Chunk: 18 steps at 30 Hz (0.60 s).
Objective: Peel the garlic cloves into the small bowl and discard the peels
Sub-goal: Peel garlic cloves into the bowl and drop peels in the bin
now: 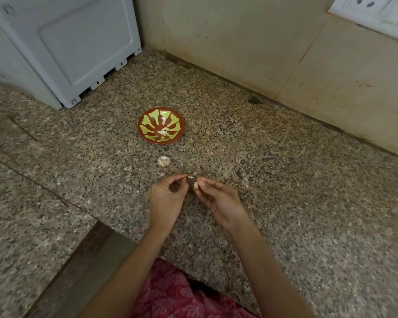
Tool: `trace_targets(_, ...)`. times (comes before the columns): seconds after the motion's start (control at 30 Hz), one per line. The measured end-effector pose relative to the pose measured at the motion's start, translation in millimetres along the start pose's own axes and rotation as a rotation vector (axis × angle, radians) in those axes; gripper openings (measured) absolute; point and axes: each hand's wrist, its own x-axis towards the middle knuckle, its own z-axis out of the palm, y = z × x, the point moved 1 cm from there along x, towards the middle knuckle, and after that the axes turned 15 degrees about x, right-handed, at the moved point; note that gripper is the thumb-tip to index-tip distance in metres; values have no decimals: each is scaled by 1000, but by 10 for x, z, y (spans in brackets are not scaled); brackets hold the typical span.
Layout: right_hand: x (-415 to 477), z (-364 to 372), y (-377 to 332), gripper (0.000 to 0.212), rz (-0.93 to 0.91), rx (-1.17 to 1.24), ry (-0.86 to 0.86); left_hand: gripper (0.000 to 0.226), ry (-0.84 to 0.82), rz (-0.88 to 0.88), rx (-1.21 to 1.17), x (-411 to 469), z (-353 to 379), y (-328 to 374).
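Hands [168, 198] [218, 203] pinch clove [196, 185], peel [190, 177] — bulb [163, 161] before bowl [151, 125].

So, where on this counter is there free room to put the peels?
Bare counter lies right of the bowl, up to the wall, and left of it, before the white appliance. The strip between bowl, garlic, left hand and right hand is crowded.

- I'm looking at a speckled granite counter [285, 203].
- Small bowl [147, 122], red with green pattern, stands well beyond the fingers [207, 183].
- Garlic piece [163, 161] lies between the fingers and the bowl.
- Peel scrap [246, 186] lies right of the fingers.
- White appliance [67, 53] stands far beyond them, to the left.
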Motion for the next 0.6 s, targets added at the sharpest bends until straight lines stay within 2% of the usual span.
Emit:
trace_targets(0.13, 4, -29, 1, 15, 27, 43, 16, 17, -5, 110, 85, 32, -12, -39)
trace_targets(0.33, 22, -34, -5, 12, -75, -55, 78, 20, -79, 349, 238, -47, 17, -43)
trace_targets(0.6, 61, -40, 30, 12, -179, -223, 58, 20, -127, 468, 293, -36, 20, -89)
